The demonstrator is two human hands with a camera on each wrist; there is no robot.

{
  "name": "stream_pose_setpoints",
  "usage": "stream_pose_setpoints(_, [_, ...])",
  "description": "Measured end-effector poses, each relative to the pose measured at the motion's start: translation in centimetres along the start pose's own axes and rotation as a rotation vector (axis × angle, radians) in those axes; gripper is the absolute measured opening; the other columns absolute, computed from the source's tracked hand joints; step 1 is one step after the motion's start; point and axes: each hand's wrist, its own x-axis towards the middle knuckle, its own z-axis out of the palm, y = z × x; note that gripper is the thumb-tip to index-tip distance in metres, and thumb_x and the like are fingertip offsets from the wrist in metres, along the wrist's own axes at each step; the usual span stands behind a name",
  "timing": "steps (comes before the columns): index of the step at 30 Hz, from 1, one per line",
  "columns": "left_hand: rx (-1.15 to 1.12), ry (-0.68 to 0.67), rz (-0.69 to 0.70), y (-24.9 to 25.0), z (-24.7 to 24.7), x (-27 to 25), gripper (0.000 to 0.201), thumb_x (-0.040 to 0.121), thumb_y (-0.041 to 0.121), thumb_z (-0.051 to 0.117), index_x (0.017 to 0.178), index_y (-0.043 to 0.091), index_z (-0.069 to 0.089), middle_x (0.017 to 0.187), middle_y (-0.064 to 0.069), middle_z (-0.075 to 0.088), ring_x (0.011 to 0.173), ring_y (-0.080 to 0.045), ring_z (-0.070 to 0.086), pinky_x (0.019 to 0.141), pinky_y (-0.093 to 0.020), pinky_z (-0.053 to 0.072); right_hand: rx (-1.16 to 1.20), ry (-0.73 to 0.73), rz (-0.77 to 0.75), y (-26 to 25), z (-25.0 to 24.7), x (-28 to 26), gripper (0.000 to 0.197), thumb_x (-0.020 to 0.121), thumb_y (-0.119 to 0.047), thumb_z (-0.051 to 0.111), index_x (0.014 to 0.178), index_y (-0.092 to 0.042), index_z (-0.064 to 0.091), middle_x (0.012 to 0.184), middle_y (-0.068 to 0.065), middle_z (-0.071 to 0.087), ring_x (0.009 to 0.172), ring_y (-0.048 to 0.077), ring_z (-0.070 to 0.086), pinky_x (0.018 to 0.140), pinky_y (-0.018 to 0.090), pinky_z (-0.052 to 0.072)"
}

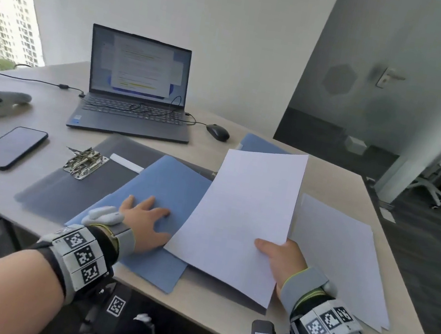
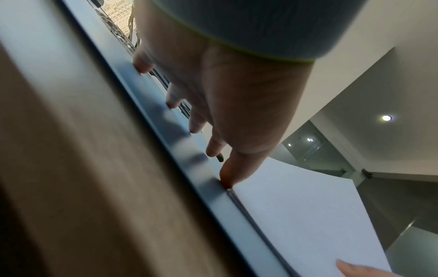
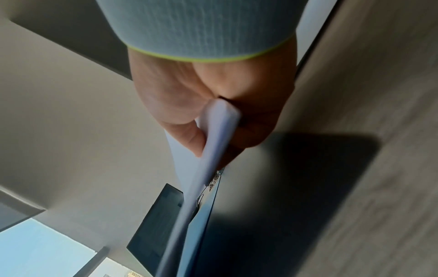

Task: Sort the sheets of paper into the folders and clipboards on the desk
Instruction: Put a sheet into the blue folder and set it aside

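A blue folder point(image 1: 162, 189) lies on a grey clipboard point(image 1: 61, 192) with a metal clip point(image 1: 85, 162). My left hand point(image 1: 145, 218) rests flat on the blue folder point(image 2: 166, 120), fingers spread; its fingertips point(image 2: 227, 180) touch the cover. My right hand point(image 1: 278, 261) pinches the near edge of a white sheet of paper point(image 1: 247, 209), thumb on top, and holds it tilted above the folder's right side. In the right wrist view the sheet point(image 3: 213, 135) sits between thumb and fingers. A stack of white sheets point(image 1: 344, 262) lies to the right. Another blue folder point(image 1: 258, 144) peeks out behind the sheet.
An open laptop point(image 1: 135, 93) stands at the back of the desk point(image 1: 336, 187), with a black mouse point(image 1: 217, 132) to its right. A phone point(image 1: 9, 147) and a white controller point(image 1: 1, 101) lie at the left. The desk's right edge runs close to the paper stack.
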Motion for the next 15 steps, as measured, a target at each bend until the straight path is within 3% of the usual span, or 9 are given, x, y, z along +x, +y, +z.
stream_pose_setpoints(4, [0.019,0.109,-0.083,-2.0,-1.1,-0.4,0.071,0.074,0.073,0.046,0.141,0.053,0.032,0.164,0.011,0.011,0.151,-0.025,0.008,0.116,-0.052,0.017,-0.142,-0.010,-0.005,0.2,1.0,0.5,0.012,0.084,-0.016,0.072,0.090,-0.005,0.072,0.095,0.017,0.074,0.087,0.037,0.071,0.087,0.052,0.057])
stream_pose_setpoints(7, [-0.045,0.116,-0.182,-3.9,-2.0,0.2,0.092,0.057,0.079,0.050,0.142,0.047,0.034,0.164,-0.003,0.012,0.150,-0.033,0.012,0.119,-0.048,0.017,-0.177,-0.008,0.005,0.6,0.9,0.8,0.012,0.086,-0.016,0.071,0.090,-0.004,0.071,0.096,0.018,0.073,0.088,0.038,0.070,0.087,0.049,0.057])
stream_pose_setpoints(10, [-0.062,0.084,-0.227,-5.3,-2.8,0.4,0.109,0.043,0.081,0.051,0.144,0.044,0.031,0.158,-0.004,0.027,0.144,-0.033,0.029,0.115,-0.047,0.028,-0.154,0.000,0.019,0.8,0.9,1.1,0.007,0.084,-0.016,0.073,0.084,-0.009,0.070,0.095,0.016,0.074,0.087,0.036,0.071,0.089,0.052,0.055])
stream_pose_setpoints(12, [-0.104,0.091,-0.227,-5.4,-3.8,0.1,0.101,0.053,0.070,0.067,0.143,0.042,0.033,0.149,-0.002,0.041,0.132,-0.034,0.046,0.107,-0.044,0.040,-0.149,-0.006,0.030,0.8,0.9,1.1,0.007,0.084,-0.017,0.073,0.084,-0.011,0.070,0.095,0.015,0.074,0.087,0.036,0.071,0.090,0.053,0.055])
stream_pose_setpoints(15, [-0.246,0.133,-0.192,-5.7,-4.8,-0.3,0.079,0.069,0.038,0.079,0.139,0.036,0.045,0.134,-0.002,0.056,0.114,-0.026,0.059,0.093,-0.032,0.048,-0.110,0.012,0.024,0.8,1.0,0.8,0.006,0.084,-0.016,0.073,0.082,-0.012,0.070,0.094,0.014,0.074,0.087,0.036,0.070,0.090,0.054,0.055])
